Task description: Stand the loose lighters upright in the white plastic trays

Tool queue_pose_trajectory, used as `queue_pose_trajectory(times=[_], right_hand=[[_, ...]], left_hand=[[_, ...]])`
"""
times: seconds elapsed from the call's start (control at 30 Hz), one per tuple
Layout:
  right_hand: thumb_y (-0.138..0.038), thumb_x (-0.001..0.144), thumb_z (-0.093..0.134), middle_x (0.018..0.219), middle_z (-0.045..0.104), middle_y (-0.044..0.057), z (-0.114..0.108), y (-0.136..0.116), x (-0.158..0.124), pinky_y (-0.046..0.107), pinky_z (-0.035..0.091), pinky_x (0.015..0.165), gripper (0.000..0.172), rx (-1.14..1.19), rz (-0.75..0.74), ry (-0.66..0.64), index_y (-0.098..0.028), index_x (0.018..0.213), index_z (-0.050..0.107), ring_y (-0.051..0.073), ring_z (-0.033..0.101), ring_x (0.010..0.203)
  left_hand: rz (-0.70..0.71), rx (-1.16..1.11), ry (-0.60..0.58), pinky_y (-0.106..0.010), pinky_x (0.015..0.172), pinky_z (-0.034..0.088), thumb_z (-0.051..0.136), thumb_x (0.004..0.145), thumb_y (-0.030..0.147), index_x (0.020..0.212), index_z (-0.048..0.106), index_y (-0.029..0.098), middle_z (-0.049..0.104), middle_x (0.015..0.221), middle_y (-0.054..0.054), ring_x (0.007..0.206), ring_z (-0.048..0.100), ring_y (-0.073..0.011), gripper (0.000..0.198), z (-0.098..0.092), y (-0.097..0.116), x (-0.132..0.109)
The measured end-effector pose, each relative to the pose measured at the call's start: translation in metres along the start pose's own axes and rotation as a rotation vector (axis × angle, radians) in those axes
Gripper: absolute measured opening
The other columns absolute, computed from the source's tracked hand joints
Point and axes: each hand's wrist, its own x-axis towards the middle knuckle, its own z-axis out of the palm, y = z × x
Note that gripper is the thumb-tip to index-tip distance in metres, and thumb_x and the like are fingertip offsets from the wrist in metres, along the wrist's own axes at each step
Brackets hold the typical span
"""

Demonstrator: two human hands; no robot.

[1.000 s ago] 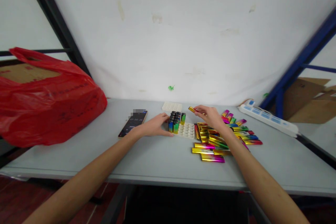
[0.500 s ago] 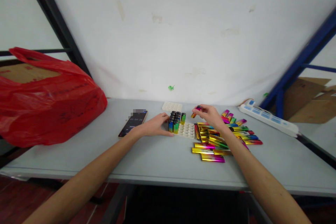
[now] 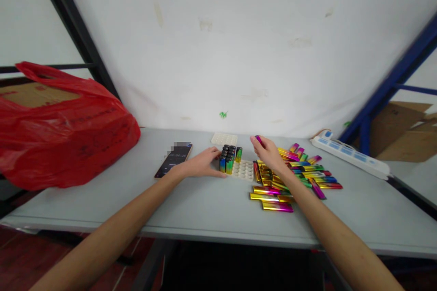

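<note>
My left hand [image 3: 204, 163] rests beside a block of upright lighters [image 3: 226, 159], metallic with dark tops, at the left of a white tray with round holes [image 3: 243, 169]. Its thumb and fingers are spread apart around the block's left side; whether they press on it I cannot tell. Another upright lighter [image 3: 238, 154] stands at the tray's back. Above and right of the tray, my right hand [image 3: 268, 149] is closed on a purple-ended lighter [image 3: 260, 140], mostly hidden by the fingers. Below that hand and forearm lies a pile of gold, purple, green and red lighters [image 3: 273, 191].
A second white tray [image 3: 224, 139] lies near the wall. To the left are a phone [image 3: 173, 160] showing a timer and a red plastic bag [image 3: 68, 132]. A white power strip [image 3: 351, 153] lies at the right, with cardboard boxes [image 3: 399, 132] beyond the blue frame.
My right hand has turned, so the lighter in it is now mostly covered by the fingers and only its purple end shows. My left hand has stayed in place.
</note>
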Motion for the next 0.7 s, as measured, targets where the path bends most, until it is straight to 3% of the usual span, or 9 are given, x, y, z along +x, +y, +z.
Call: queue_pose_trajectory(times=[0.13,0.37,0.53,0.7], right_hand=[[-0.069,0.092,0.048,0.054,0.032,-0.005,0.004,-0.005,-0.004,0.027,0.025,0.052,0.059,-0.117,0.04,0.071,-0.023,0.056,0.036,0.012,0.034,0.053],[-0.048,0.09,0.045,0.054,0.037,-0.004,0.01,-0.014,-0.007,0.028,0.025,0.054,0.041,-0.163,0.02,0.094,-0.023,0.058,0.037,0.013,0.038,0.054],[-0.058,0.097,0.044,0.056,0.043,-0.004,0.006,-0.02,-0.008,0.028,0.029,0.056,0.048,-0.171,-0.042,0.092,-0.023,0.064,0.043,0.013,0.042,0.057],[-0.061,0.096,0.046,0.052,0.038,-0.004,0.003,-0.021,-0.008,0.028,0.025,0.055,0.054,-0.202,-0.058,0.088,-0.023,0.058,0.038,0.012,0.037,0.054]], left_hand=[[0.003,-0.012,0.017,-0.043,0.103,0.047,0.076,0.072,0.071,0.119,0.065,0.017,0.064,0.124,-0.014,0.115,0.06,-0.034,0.073,0.0,0.001,0.0],[0.002,-0.011,0.002,-0.042,0.103,0.047,0.076,0.072,0.072,0.12,0.064,0.016,0.064,0.124,-0.014,0.116,0.059,-0.034,0.074,-0.001,0.002,0.0],[0.009,-0.026,0.014,-0.044,0.104,0.047,0.076,0.072,0.071,0.12,0.065,0.016,0.064,0.124,-0.014,0.116,0.059,-0.0344,0.073,0.0,0.001,0.0],[0.005,-0.023,0.019,-0.043,0.102,0.047,0.076,0.072,0.072,0.118,0.064,0.017,0.064,0.122,-0.013,0.115,0.06,-0.0339,0.073,-0.001,0.003,-0.001]])
